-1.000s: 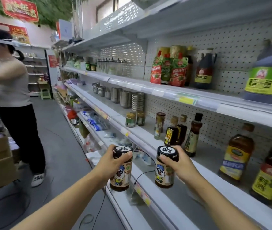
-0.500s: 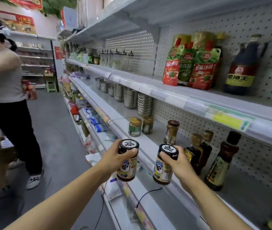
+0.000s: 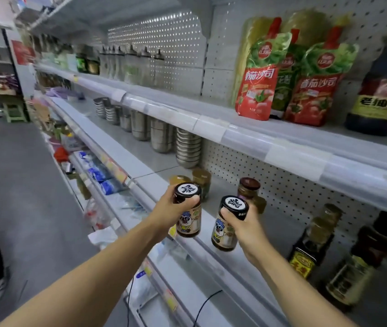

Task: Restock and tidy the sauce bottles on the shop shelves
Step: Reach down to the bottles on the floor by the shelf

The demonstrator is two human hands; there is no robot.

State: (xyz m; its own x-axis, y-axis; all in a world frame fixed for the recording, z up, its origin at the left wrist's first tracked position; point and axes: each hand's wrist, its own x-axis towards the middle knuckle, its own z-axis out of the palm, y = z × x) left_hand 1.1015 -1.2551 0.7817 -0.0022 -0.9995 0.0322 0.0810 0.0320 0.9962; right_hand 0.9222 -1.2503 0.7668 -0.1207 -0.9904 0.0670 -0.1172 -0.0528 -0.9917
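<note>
A bare stretch of the grey middle shelf (image 3: pixel 213 208) lay open just in front of the two hands, between the pair of small gold-lidded jars (image 3: pixel 199 180) with the brown-capped glass jar (image 3: pixel 248 188) toward the pegboard and the dark, yellow-labelled sauce bottles (image 3: pixel 310 241) to the right. Reach from above was limited by the front lip of the white upper shelf (image 3: pixel 235 135), and further left the stacked stainless-steel bowls (image 3: pixel 187 147) filled the back of the middle shelf. The grey aisle floor (image 3: pixel 18 185) on the left was open.
</note>
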